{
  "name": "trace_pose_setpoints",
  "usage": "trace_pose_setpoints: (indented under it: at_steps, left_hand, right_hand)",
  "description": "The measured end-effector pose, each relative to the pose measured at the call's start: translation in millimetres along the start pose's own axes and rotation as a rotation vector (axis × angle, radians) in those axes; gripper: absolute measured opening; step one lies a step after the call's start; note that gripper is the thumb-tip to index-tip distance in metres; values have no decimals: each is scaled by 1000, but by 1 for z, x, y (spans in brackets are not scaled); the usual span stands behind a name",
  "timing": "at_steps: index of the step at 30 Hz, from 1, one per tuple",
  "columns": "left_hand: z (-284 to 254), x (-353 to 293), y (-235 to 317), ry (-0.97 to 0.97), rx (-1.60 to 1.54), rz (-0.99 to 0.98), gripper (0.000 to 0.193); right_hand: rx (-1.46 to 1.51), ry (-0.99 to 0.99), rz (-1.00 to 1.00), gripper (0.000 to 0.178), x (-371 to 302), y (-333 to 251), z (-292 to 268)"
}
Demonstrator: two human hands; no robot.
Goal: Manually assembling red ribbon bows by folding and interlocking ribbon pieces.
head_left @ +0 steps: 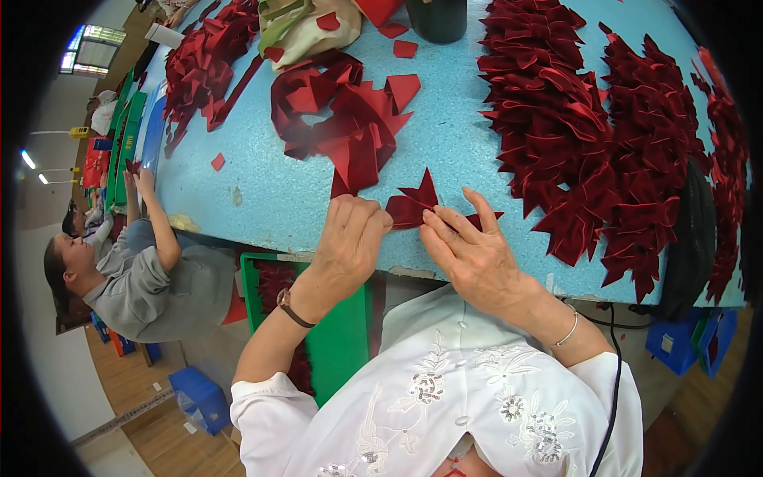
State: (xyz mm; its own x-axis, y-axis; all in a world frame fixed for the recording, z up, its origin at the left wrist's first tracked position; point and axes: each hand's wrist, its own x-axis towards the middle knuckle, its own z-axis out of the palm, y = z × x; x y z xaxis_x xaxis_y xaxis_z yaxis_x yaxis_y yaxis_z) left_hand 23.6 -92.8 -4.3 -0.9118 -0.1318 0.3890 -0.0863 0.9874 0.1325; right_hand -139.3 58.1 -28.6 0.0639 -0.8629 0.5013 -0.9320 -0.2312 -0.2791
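Worktop (453, 103) is showing speckled light blue, folded ribbon (407, 211) is showing deep red, loose ribbon (358, 155) is mixing dark and brighter reds, bows (548, 135) are showing dark red, crate (340, 342) is showing green, white blouse (469, 389) is bearing white floral embroidery with silvery sequins

A white button-front blouse (469, 374) bears white floral embroidery (369, 429) and silvery sequins (427, 388); a slim dark-strapped watch (296, 310) circles the left wrist (315, 292), a thin silvery bangle (570, 327) the right wrist (542, 312); a red pendant (455, 473) shows at the neckline.
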Motion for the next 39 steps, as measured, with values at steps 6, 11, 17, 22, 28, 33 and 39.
trace_pose_setpoints:
  at_steps: [6, 11, 17, 22, 28, 33, 39]
  left_hand:
    - [4, -13, -2, -29, 135, 105, 21]
    - [4, -15, -2, -73, 119, 132, 24]
    - [2, -18, -3, -70, 6, 72, 24]
    - [-8, -15, -2, -59, -97, -13, 25]
    - [-11, -9, 3, 21, -284, -40, 32]
    - [10, -4, 12, -12, -280, -49, 41]
    - [8, -4, 18, -89, -187, -112, 47]
  right_hand:
    - [5, -1, -2, 29, -1, 0, 2]
    - [12, 12, 9, 31, -1, -1, 3]
    - [-5, -14, 2, 35, -1, -3, 6]
    - [-32, -30, 0, 36, -2, -2, 10]
    - [-34, -61, 2, 36, -1, -2, 8]
    - [-45, -83, 3, 37, -1, -2, 9]
    - [-50, -95, 1, 38, 0, -1, 9]
